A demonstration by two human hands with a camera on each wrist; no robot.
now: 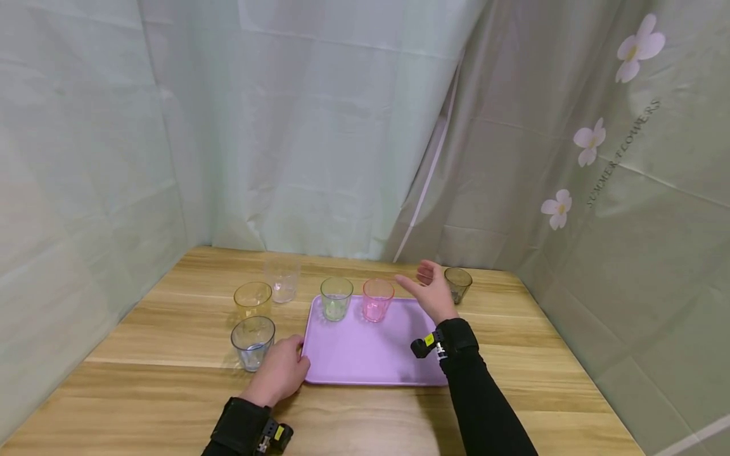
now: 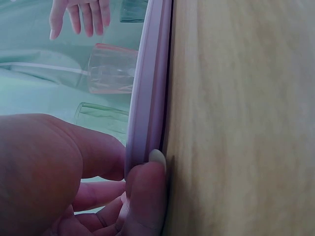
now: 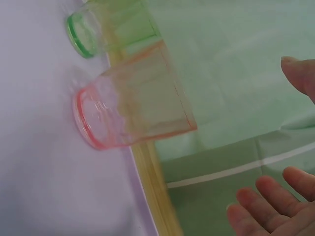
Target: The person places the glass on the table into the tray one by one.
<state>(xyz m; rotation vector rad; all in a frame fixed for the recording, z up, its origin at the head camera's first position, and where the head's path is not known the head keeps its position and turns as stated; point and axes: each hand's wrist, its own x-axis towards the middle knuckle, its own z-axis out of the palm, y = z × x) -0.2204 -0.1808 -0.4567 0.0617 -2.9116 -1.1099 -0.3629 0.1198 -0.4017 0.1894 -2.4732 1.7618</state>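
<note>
A purple tray (image 1: pixel 365 354) lies on the wooden table. My left hand (image 1: pixel 283 367) pinches its near-left edge; in the left wrist view the thumb and fingers (image 2: pixel 101 155) meet at the rim. On the tray's far part stand a green glass (image 1: pixel 336 301) and a pink glass (image 1: pixel 377 301), both upright. My right hand (image 1: pixel 430 292) is raised just right of the pink glass, thumb and fingers spread apart with nothing between them. In the right wrist view the pink glass (image 3: pixel 135 101) stands apart from the fingers (image 3: pixel 268 189).
Left of the tray stand a blue-grey glass (image 1: pixel 253 345), close to my left hand, a yellow glass (image 1: pixel 253 303) and a clear glass (image 1: pixel 283 278). A dark brown glass (image 1: pixel 458 285) is beyond the right hand. Curtains (image 1: pixel 342 126) hang around the table's back and sides.
</note>
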